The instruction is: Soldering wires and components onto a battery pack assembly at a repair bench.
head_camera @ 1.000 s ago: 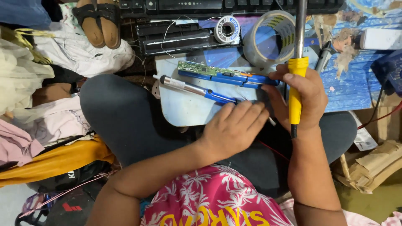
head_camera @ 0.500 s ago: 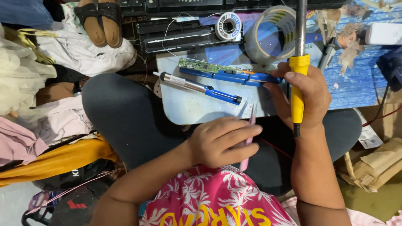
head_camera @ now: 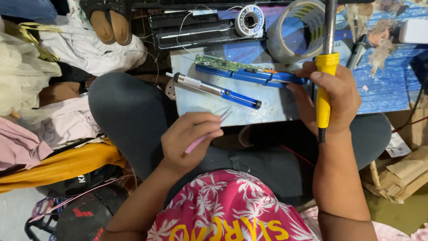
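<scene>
Two hands are at work over the pale board resting on my lap at frame centre. My left hand, lower centre, has its fingers pinched around pink-handled tweezers, tips pointing up-right toward the board's near edge. My right hand, right of centre, is clenched around the yellow grip of a soldering iron, its metal shaft running up out of the top of the frame. Just left of that hand lies a green circuit strip on a blue holder. A blue and silver desoldering pump lies diagonally below it. A solder spool and tape roll sit top centre.
</scene>
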